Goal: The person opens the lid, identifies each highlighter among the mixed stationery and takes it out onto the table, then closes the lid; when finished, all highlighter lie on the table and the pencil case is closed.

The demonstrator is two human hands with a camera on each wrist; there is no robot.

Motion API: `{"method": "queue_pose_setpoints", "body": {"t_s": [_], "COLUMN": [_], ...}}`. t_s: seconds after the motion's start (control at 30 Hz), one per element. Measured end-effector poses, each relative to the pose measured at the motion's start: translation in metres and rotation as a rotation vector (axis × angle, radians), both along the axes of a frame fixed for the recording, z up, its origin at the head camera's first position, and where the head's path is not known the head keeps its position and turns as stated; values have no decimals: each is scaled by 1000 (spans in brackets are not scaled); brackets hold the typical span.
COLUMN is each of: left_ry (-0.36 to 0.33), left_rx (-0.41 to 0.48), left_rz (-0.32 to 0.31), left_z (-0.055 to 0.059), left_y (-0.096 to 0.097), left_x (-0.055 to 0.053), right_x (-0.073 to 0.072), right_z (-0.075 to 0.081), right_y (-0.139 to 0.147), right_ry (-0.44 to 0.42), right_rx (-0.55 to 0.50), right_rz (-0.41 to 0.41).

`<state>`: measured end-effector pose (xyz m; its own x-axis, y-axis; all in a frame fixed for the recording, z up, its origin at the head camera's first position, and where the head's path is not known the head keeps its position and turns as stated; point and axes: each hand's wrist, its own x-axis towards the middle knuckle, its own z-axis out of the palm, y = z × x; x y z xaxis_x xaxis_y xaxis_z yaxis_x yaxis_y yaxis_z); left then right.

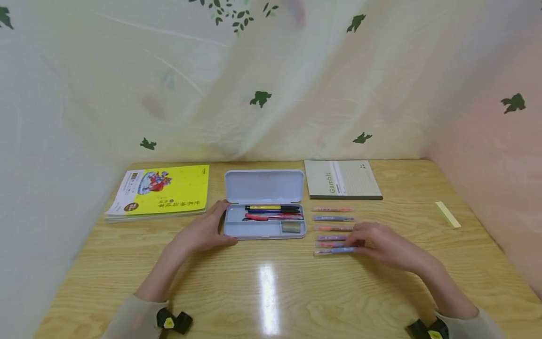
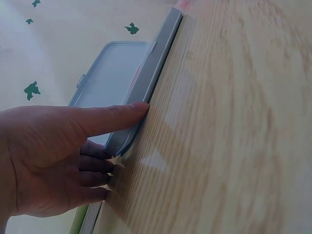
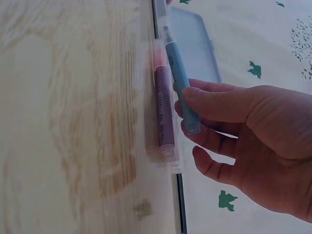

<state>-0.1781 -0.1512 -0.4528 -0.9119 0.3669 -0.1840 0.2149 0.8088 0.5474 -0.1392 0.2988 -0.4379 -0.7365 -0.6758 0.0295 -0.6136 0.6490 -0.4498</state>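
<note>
An open light-blue pencil case (image 1: 264, 186) lies mid-table with its lid tilted back. It contains a yellow-and-black pen (image 1: 271, 207), a red pen (image 1: 271, 217) and a small grey-green block (image 1: 291, 228). My left hand (image 1: 207, 229) holds the case's left end, thumb at the front corner (image 2: 131, 109) and fingers round the end. With thumb and fingers, my right hand (image 1: 378, 245) pinches a light-blue marker (image 3: 179, 73) at the near end of a row of markers. Beside it in the right wrist view lies a purple marker (image 3: 165, 107) with a pink end.
Yellow-covered books (image 1: 186, 188) are stacked at the back left. A grey notebook (image 1: 351, 181) lies behind the markers, and a pale yellow strip (image 1: 448, 215) to the right. Patterned cloth (image 1: 296, 122) stands along the table's back and sides.
</note>
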Motion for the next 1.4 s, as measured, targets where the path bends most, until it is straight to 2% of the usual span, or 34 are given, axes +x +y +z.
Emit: {"method": "queue_pose_setpoints", "body": {"t_s": [0.2,0.4,1.4], "left_ry": [4,3,8], "left_rx": [9,11,13], "left_rz": [-6,-8,-6], "left_z": [1,0,-2], "left_y": [0,-1,-1], "left_x": [0,0,-1], "right_x": [2,3,-3], "right_z": [2,5,-3], "right_y": [0,1,-2], "right_ry": [20,-5,-10], "right_rx": [44,63,48], "right_rz": [5,-8,-23]}}
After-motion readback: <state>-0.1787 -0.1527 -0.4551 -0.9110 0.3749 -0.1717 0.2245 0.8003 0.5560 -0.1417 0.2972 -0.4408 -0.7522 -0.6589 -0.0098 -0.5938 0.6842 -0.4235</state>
